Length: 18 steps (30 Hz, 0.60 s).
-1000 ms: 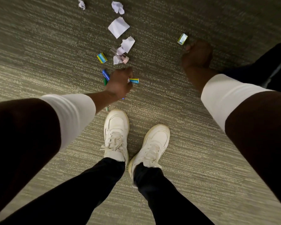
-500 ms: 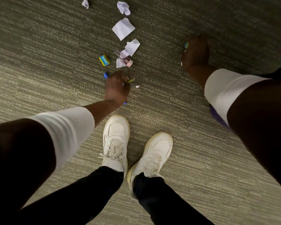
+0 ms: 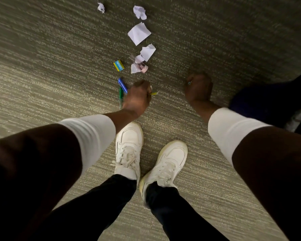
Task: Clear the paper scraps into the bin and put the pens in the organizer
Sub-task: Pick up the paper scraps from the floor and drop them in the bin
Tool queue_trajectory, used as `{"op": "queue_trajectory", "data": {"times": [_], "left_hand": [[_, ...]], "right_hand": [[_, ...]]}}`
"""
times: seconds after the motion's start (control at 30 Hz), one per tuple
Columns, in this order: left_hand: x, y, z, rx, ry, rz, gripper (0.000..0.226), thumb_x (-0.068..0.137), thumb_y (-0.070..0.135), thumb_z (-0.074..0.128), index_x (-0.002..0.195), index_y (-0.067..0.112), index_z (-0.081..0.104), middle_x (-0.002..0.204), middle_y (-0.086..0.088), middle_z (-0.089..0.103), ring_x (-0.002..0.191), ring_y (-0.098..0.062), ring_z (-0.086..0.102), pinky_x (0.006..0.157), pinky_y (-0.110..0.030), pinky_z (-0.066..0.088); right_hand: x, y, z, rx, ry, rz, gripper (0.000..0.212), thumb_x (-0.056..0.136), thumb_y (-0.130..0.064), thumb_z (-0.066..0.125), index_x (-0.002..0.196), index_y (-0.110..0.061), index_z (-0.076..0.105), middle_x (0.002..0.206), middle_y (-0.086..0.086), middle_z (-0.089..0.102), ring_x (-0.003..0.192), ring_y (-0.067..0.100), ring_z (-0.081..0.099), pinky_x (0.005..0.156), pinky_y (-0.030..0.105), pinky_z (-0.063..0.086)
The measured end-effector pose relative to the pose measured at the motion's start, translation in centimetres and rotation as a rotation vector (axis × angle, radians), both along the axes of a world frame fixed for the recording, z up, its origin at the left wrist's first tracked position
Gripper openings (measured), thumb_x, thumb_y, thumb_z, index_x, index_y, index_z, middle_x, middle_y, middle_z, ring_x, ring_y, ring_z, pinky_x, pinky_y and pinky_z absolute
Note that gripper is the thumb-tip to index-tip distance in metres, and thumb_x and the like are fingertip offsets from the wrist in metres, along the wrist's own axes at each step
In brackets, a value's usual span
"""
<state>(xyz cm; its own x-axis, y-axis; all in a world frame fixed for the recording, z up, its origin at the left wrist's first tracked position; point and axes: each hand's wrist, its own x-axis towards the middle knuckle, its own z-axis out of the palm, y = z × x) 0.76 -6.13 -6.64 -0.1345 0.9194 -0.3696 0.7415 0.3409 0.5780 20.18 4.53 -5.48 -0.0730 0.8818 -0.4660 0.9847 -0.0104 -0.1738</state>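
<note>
Several white paper scraps lie on the carpet ahead: a small ball, a crumpled one, a flat sheet, a torn piece and bits beside a pink item. My left hand is closed low over the carpet, with a small yellow-and-blue box sticking out of it. A blue pen and a green pen show at its left edge; whether it grips them is unclear. My right hand is a fist with a teal sliver of another small box showing.
Another yellow-and-blue box lies left of the scraps. My two white shoes stand on the striped grey-green carpet just below the hands. A dark object sits at the right edge. No bin or organizer is in view.
My right hand closed over the small box at the upper right and drew back toward me. My left hand picked up the yellow-and-blue box beside the pens.
</note>
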Motion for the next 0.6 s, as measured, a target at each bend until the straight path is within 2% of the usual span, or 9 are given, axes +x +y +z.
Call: {"op": "queue_trajectory", "data": {"times": [0.17, 0.27, 0.37, 0.5, 0.6], "left_hand": [[0.8, 0.6, -0.8, -0.043, 0.085, -0.174, 0.013, 0.083, 0.000, 0.060, 0.096, 0.004, 0.061, 0.106, -0.021, 0.063, 0.100, -0.046, 0.062, 0.080, -0.053, 0.052], [0.9, 0.7, -1.3, -0.050, 0.132, -0.305, 0.021, 0.084, 0.002, 0.062, 0.105, 0.004, 0.061, 0.112, -0.020, 0.062, 0.106, -0.045, 0.060, 0.084, -0.053, 0.053], [1.1, 1.3, -1.4, -0.080, 0.148, -0.419, 0.029, 0.085, 0.006, 0.064, 0.114, 0.004, 0.060, 0.118, -0.020, 0.062, 0.113, -0.045, 0.059, 0.090, -0.052, 0.054], [1.7, 1.7, 0.5, -0.176, 0.135, -0.371, 0.033, 0.086, 0.013, 0.066, 0.117, 0.007, 0.060, 0.120, -0.020, 0.064, 0.116, -0.046, 0.060, 0.094, -0.051, 0.053], [2.9, 1.1, 4.2, -0.186, 0.074, -0.252, 0.023, 0.082, 0.014, 0.072, 0.100, 0.007, 0.061, 0.107, -0.019, 0.067, 0.101, -0.043, 0.065, 0.083, -0.047, 0.054]], "right_hand": [[1.1, -4.2, 0.2, -0.013, 0.001, -0.094, 0.026, 0.095, -0.014, 0.059, 0.116, -0.010, 0.075, 0.124, 0.020, 0.069, 0.118, 0.040, 0.065, 0.096, 0.039, 0.051], [2.0, -5.7, 0.4, -0.045, 0.030, -0.214, 0.021, 0.092, -0.011, 0.063, 0.106, -0.011, 0.079, 0.118, 0.015, 0.074, 0.111, 0.034, 0.071, 0.091, 0.034, 0.054], [2.6, -7.2, 0.8, -0.096, 0.075, -0.329, 0.021, 0.092, -0.011, 0.065, 0.104, -0.018, 0.081, 0.117, 0.007, 0.077, 0.110, 0.027, 0.073, 0.091, 0.028, 0.055], [2.5, -8.9, 2.7, -0.112, 0.108, -0.408, 0.018, 0.092, -0.015, 0.067, 0.105, -0.019, 0.078, 0.117, 0.000, 0.077, 0.108, 0.021, 0.074, 0.087, 0.020, 0.052], [2.2, -9.3, 5.6, -0.115, 0.174, -0.396, 0.021, 0.087, -0.009, 0.069, 0.101, -0.020, 0.080, 0.115, 0.003, 0.077, 0.105, 0.023, 0.074, 0.093, 0.026, 0.057]]}}
